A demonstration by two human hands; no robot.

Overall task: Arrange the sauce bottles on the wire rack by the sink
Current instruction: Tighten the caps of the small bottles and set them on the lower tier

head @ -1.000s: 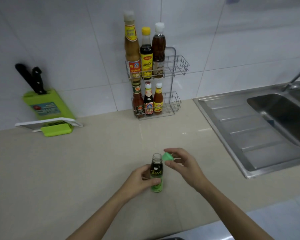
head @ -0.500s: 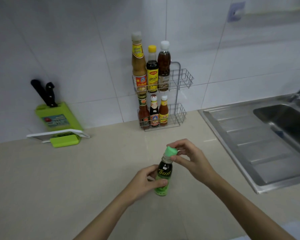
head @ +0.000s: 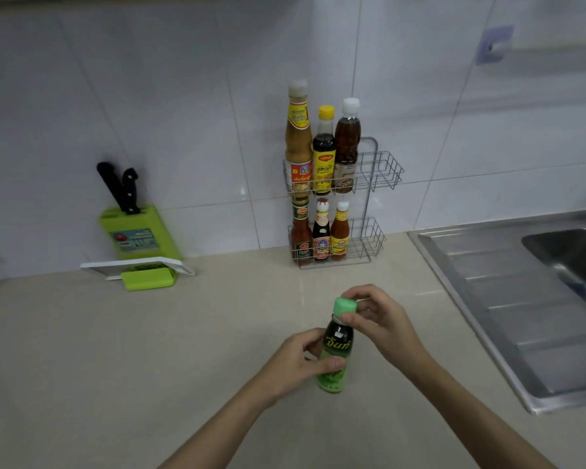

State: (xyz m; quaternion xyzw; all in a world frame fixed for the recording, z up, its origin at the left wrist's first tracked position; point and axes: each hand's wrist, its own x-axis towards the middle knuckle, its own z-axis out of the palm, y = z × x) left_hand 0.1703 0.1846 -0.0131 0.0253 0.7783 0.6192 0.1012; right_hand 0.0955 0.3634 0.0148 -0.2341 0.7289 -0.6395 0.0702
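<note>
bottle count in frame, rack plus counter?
7. Top shelf: tall tan bottle, yellow-capped, white-capped. Bottom shelf: red sauce, dark, orange. Green-capped bottle on the counter, in both hands. None seem hidden.

Wire rack [head: 379, 170] right ends free (both tiers)

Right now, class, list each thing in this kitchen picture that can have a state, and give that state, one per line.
Green-label bottle: upright on the counter, held by the left hand.
Green cap: on the bottle's neck, pinched by the right hand fingers.
Wire rack: three bottles on each tier, right part of both tiers free.
Rack bottles: upright, capped.
Knife block: two knives in it.
Sink: no water visible.
</note>
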